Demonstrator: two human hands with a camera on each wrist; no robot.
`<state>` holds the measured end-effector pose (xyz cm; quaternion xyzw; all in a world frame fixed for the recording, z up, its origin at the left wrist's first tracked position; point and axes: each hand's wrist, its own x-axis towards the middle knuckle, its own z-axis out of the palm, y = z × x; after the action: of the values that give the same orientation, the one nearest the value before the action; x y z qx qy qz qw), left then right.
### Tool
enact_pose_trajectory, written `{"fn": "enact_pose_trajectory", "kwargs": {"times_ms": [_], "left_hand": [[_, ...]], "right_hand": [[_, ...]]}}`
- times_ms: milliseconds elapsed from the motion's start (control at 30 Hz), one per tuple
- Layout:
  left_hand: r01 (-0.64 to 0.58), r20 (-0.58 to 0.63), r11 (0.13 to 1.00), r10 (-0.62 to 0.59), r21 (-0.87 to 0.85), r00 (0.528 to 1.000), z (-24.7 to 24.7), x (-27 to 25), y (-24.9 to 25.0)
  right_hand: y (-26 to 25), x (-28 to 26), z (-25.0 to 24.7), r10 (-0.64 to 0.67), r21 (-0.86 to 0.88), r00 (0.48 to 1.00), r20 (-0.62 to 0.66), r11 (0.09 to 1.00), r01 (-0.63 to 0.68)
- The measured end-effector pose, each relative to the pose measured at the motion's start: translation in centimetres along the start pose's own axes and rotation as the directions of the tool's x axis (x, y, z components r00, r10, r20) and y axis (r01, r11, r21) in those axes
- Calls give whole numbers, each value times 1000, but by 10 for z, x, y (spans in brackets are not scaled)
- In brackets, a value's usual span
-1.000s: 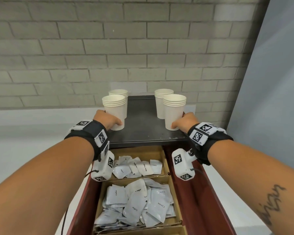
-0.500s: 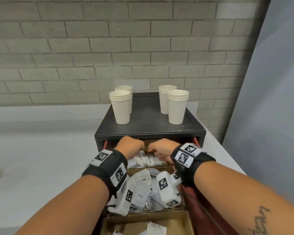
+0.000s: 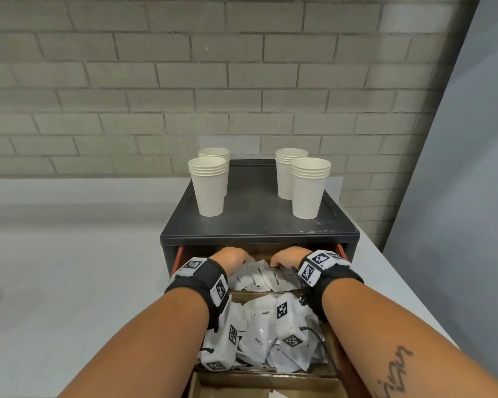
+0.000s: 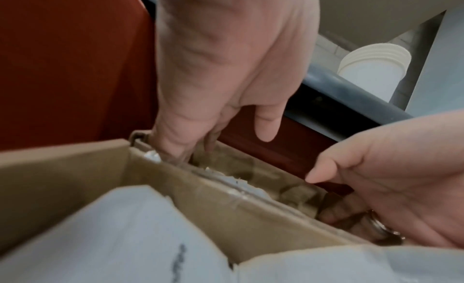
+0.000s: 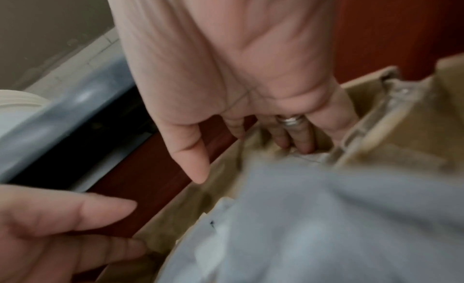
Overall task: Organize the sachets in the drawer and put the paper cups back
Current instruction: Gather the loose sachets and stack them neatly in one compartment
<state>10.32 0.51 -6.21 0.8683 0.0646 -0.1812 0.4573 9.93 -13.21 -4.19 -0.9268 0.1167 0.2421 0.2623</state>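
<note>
Several stacks of white paper cups stand on the black cabinet top (image 3: 256,219): front left (image 3: 209,188), front right (image 3: 309,191), and two behind. Below, the red drawer (image 3: 179,255) is pulled out, its cardboard compartments holding white sachets (image 3: 266,278). My left hand (image 3: 232,255) and right hand (image 3: 286,257) reach side by side into the rear compartment, just under the cabinet's front edge. In the left wrist view my left fingers (image 4: 180,148) point down behind a cardboard divider (image 4: 226,198), thumb apart. In the right wrist view my right fingers (image 5: 296,140) touch sachets, thumb apart. Neither hand visibly pinches anything.
The middle compartment is heaped with sachets (image 3: 259,340), partly under my wrist cameras. A nearer compartment (image 3: 242,389) shows one sachet corner. The cabinet sits on a white counter (image 3: 69,282) against a brick wall, with a grey panel (image 3: 457,196) at right.
Both hands let go of the front cup stacks and dropped into the drawer's rear compartment. Over the last half second they have barely shifted.
</note>
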Motion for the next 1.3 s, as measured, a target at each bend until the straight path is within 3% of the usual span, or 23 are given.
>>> {"fn": "enact_pose_trajectory", "kwargs": {"times_ms": [167, 433, 633, 800, 1300], "left_hand": [[-12, -17, 993, 10, -119, 1000, 12, 11, 6], [35, -13, 989, -38, -145, 999, 21, 25, 3], [142, 47, 971, -136, -194, 990, 29, 27, 9], [143, 94, 976, -128, -167, 987, 28, 39, -1], [158, 265, 971, -202, 180, 943, 13, 11, 16]], "right_hand": [[14, 5, -9, -8, -66, 1000, -14, 998, 7], [13, 17, 5, -13, -89, 999, -42, 996, 9], [12, 20, 16, -17, -143, 999, 36, 989, 22], [11, 20, 19, -53, -205, 998, 26, 977, 58], [17, 19, 18, -71, 54, 997, 34, 996, 69]]}}
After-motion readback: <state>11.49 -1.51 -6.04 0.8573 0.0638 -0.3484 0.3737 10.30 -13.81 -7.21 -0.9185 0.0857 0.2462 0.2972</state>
